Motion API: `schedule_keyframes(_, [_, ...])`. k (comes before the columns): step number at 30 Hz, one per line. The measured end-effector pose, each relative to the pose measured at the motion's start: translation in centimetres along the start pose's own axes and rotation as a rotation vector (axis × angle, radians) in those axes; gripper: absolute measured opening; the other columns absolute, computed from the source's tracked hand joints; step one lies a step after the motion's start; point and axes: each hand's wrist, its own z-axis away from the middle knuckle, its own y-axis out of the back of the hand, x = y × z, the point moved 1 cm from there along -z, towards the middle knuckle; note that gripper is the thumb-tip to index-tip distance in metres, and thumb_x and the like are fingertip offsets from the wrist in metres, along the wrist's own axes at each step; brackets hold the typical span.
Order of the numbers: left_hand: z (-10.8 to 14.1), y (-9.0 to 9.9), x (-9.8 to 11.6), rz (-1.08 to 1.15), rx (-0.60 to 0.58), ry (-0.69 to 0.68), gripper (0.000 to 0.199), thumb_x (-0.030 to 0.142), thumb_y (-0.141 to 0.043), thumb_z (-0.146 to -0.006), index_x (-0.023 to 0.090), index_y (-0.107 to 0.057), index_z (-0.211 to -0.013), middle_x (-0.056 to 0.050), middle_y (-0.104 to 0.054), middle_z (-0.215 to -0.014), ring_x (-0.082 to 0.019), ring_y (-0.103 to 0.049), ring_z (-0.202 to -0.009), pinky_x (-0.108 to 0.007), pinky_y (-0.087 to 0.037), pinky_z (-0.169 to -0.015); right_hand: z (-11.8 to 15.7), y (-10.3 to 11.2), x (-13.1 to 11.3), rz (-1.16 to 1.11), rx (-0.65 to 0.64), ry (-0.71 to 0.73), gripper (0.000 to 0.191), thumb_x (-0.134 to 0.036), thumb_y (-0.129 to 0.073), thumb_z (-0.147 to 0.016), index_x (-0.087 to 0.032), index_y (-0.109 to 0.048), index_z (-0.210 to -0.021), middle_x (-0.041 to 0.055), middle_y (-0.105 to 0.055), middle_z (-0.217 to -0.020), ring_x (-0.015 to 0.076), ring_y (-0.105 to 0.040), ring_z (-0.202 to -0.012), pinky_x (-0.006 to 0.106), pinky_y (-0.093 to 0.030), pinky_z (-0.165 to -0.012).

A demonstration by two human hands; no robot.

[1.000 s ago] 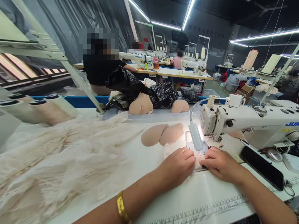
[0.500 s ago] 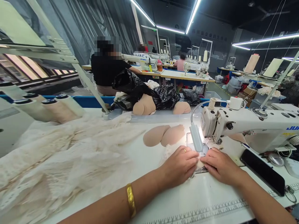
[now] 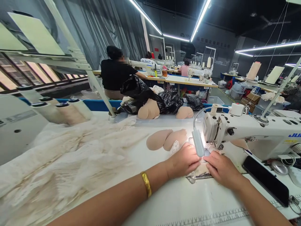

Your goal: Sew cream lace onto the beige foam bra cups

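Note:
Beside the head of a white sewing machine, under a small lit grey lamp, both hands work at a cream lace piece. My left hand has its fingers curled together on the lace, part of which sticks out behind the knuckles. Thumb and fingers of my right hand press together at the right edge of the cloth, close to the needle area. The lamp and fingers hide the needle and the exact grip. Two beige bra cups lie just beyond my left hand.
A heap of sheer cream lace fabric covers the table's left side. A black phone and keys lie right of my right hand. Thread cones stand at back left. Black plastic bags and more cups lie beyond; a co-worker sits there.
The view has shifted slightly. My left hand has turned a little and drawn closer to the machine; more lace shows behind it and more cloth below its fingers. The right hand stays near the needle.

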Motion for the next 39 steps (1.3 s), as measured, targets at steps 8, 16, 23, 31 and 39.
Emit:
schedule_keyframes(8, [-0.3, 0.1, -0.4, 0.018, -0.048, 0.004, 0.022, 0.02, -0.055, -0.1, 0.021, -0.064, -0.079, 0.0, -0.069, -0.085, -0.02, -0.057, -0.084, -0.037, -0.034, -0.082, 0.1, -0.1, 0.2, 0.001, 0.001, -0.001, 0.025, -0.017, -0.044, -0.102, -0.026, -0.062, -0.118, 0.0051, -0.06, -0.088, 0.0244, -0.057, -0.078, 0.034, -0.042, -0.059])
schedule_keyframes(16, [-0.9, 0.4, -0.2, 0.086, -0.047, 0.14, 0.016, 0.017, -0.059, -0.095, 0.018, -0.062, -0.08, -0.003, -0.067, -0.088, -0.022, -0.057, -0.087, -0.039, -0.039, -0.084, 0.2, -0.2, 0.6, -0.023, 0.014, -0.012, 0.024, -0.017, -0.046, -0.103, -0.026, -0.064, -0.116, 0.0044, -0.061, -0.087, 0.0234, -0.059, -0.075, 0.035, -0.044, -0.062])
schedule_keyframes(23, [-1.4, 1.2, 0.8, 0.365, 0.019, 0.327, 0.034, 0.039, -0.066, -0.102, 0.016, -0.066, -0.127, -0.009, -0.066, -0.128, -0.027, -0.067, -0.11, -0.045, -0.06, -0.093, 0.3, -0.1, 0.3, -0.281, 0.091, -0.072, 0.022, -0.026, -0.045, -0.105, -0.025, -0.067, -0.104, 0.0055, -0.066, -0.085, 0.0242, -0.061, -0.079, 0.036, -0.047, -0.069])
schedule_keyframes(31, [5.8, 3.0, 10.2, 0.943, 0.036, 0.5, 0.036, 0.05, -0.076, -0.092, 0.026, -0.073, -0.12, -0.011, -0.075, -0.115, -0.027, -0.072, -0.103, -0.039, -0.06, -0.092, -0.7, -0.5, -5.8, -1.16, 0.073, -0.545, 0.056, -0.046, -0.073, -0.088, -0.025, -0.053, -0.136, -0.0054, -0.061, -0.074, 0.0187, -0.058, -0.069, 0.029, -0.046, -0.064])
schedule_keyframes(39, [5.6, 3.9, 13.5, 1.888, 0.9, 1.226, 0.044, 0.037, -0.095, -0.069, 0.013, -0.077, -0.101, -0.014, -0.078, -0.112, -0.032, -0.07, -0.116, -0.035, -0.057, -0.098, 5.8, -3.9, -10.7, -1.15, 0.348, -0.49, 0.062, -0.048, -0.082, -0.083, -0.03, -0.06, -0.138, 0.0099, -0.067, -0.135, 0.0307, -0.068, -0.114, 0.039, -0.056, -0.097])
